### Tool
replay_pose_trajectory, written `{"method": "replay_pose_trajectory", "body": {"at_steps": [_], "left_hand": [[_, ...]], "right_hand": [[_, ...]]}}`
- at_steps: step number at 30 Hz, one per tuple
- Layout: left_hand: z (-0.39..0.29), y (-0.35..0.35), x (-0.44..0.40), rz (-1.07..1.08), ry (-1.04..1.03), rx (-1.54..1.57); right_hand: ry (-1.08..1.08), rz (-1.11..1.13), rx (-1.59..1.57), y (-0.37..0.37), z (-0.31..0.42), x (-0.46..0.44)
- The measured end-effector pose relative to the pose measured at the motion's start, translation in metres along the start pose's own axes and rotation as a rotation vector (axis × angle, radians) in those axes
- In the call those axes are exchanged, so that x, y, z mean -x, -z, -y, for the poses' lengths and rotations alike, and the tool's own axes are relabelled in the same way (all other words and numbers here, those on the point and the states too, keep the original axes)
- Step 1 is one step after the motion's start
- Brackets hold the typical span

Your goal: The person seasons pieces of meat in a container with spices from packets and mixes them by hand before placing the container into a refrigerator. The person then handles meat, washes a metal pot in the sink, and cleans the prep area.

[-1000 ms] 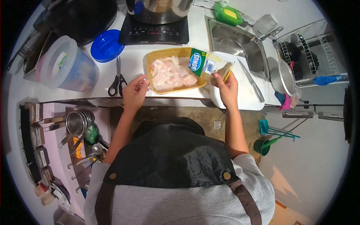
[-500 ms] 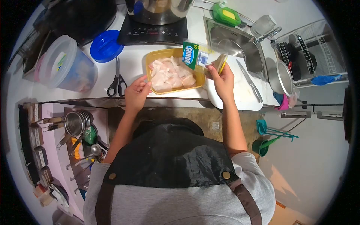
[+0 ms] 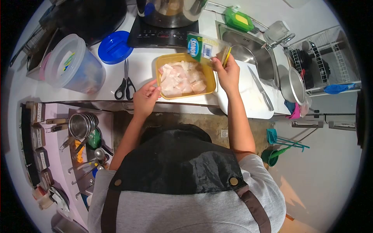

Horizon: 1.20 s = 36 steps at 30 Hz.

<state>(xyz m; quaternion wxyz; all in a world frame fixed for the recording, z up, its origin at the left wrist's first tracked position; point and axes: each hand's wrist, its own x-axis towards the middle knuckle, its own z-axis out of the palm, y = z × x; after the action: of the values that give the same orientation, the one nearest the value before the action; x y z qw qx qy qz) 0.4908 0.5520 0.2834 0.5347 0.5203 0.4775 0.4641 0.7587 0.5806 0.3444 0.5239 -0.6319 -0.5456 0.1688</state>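
Pale raw meat pieces (image 3: 180, 79) lie in a yellow tray (image 3: 210, 79) on the white counter. My left hand (image 3: 145, 98) grips the tray's left edge between thumb and fingers. My right hand (image 3: 227, 73) is closed on a green and clear spice packet (image 3: 206, 48), which it holds tilted above the tray's upper right corner. The packet's left end hangs over the tray. Just right of the tray is a white cutting board (image 3: 246, 93) with a knife (image 3: 261, 88) on it.
Black scissors (image 3: 125, 83), a blue lid (image 3: 115, 47) and a clear tub (image 3: 75, 66) are on the left. A steel pot (image 3: 171, 11) stands on a black cooktop (image 3: 163, 35) behind. On the right are a sink (image 3: 264, 58), a metal bowl (image 3: 292, 86) and a dish rack (image 3: 322, 58).
My right hand has moved up and left with the packet, away from the cutting board and over the tray. My left hand has come onto the tray's edge.
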Motion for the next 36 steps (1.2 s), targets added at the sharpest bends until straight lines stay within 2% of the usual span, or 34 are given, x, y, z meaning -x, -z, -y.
{"method": "replay_pose_trajectory", "body": {"at_steps": [3, 5, 17, 19, 26, 28, 34, 36], "left_hand": [[0.000, 0.000, 0.000, 0.002, -0.001, -0.026], [-0.002, 0.001, 0.000, 0.003, -0.012, -0.081], [-0.002, -0.001, 0.001, 0.015, -0.032, -0.005], [0.000, 0.001, 0.000, 0.018, -0.024, -0.009], [0.001, 0.000, -0.002, 0.023, -0.009, 0.036], [0.001, 0.000, -0.002, 0.024, -0.004, 0.019], [0.006, 0.001, -0.004, 0.022, 0.000, 0.018], [0.008, 0.002, -0.004, 0.028, -0.001, 0.027]], "right_hand": [[0.026, 0.064, -0.084, -0.014, 0.010, 0.003], [0.089, 0.107, 0.044, -0.020, 0.031, 0.006], [0.162, 0.133, -0.013, -0.048, 0.050, 0.006], [0.216, 0.136, 0.055, -0.050, 0.049, 0.006], [0.173, 0.169, -0.022, -0.054, 0.053, 0.010], [0.132, 0.188, 0.074, -0.053, 0.054, 0.011], [0.203, 0.123, -0.007, -0.055, 0.052, 0.014], [0.153, 0.156, 0.029, -0.049, 0.058, 0.017]]}}
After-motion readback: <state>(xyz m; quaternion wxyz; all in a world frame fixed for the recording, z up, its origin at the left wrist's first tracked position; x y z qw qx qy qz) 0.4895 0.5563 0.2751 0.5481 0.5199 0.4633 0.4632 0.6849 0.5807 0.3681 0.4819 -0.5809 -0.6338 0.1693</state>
